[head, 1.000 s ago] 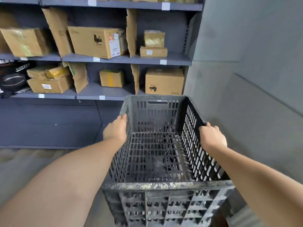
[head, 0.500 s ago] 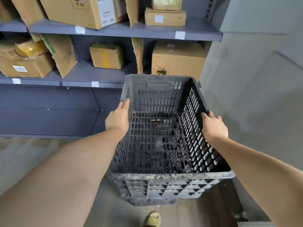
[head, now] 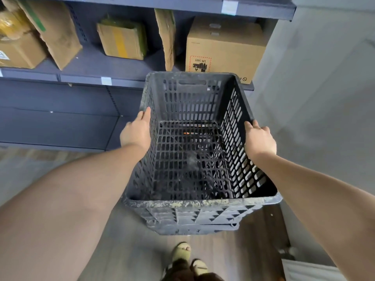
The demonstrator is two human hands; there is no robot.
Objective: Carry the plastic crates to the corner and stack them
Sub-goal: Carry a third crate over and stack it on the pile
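In the corner where the dark shelving meets the grey wall, a black slatted plastic crate is held above the wooden floor, its far end just below the lowest shelf edge. Under its near wall a second ribbed rim can be made out, so it is judged that the crate is being lowered onto, or is already nested in, another crate beneath; which of the two cannot be told from this view. The carrying step is therefore taken as nearly finished, and the setting down and release are taken as what remains for this crate. Whether further crates are left elsewhere is not shown.

The left hand is laid against the outside of the left wall at the rim, its fingers stretched forward along the edge and not plainly curled over it. The right hand is hooked over the right rim, with fingers bent around the top edge. Both forearms are extended forward and downward, spread to the crate's width. A cardboard box stands on the shelf just behind the crate, and a sandalled foot is seen on the floor below it.
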